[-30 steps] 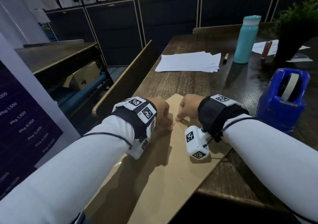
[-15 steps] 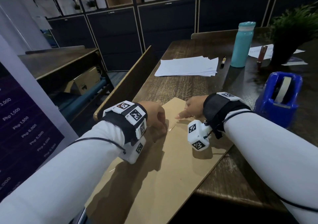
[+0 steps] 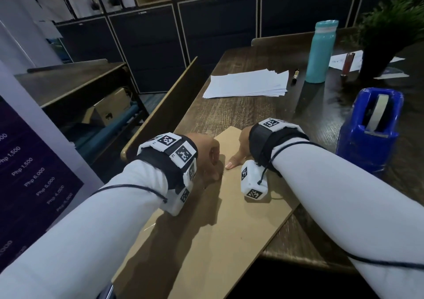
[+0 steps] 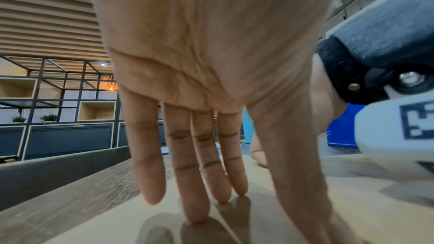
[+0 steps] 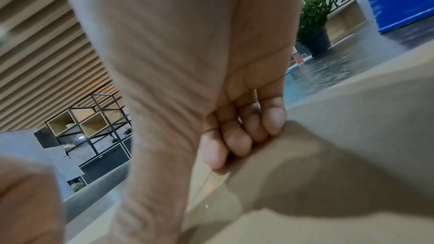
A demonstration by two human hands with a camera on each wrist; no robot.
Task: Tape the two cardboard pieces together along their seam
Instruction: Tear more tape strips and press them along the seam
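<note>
Tan cardboard lies flat on the dark wooden table and juts past its near edge. My left hand rests on the far part; in the left wrist view its straight fingers touch the cardboard with their tips. Just to the right, my right hand has its fingers curled under, and its thumb presses down on the cardboard. A glossy clear tape strip runs along the board beside that thumb. The seam is hard to make out in the head view.
A blue tape dispenser stands on the table to the right of my right wrist. Farther back are a stack of white paper, a marker, a teal bottle and a potted plant. A chair back stands at the left table edge.
A second ago both hands met at one spot on the cardboard. Now they are slightly apart, with the right thumb laid flat on the board. The head view has shifted a little.
</note>
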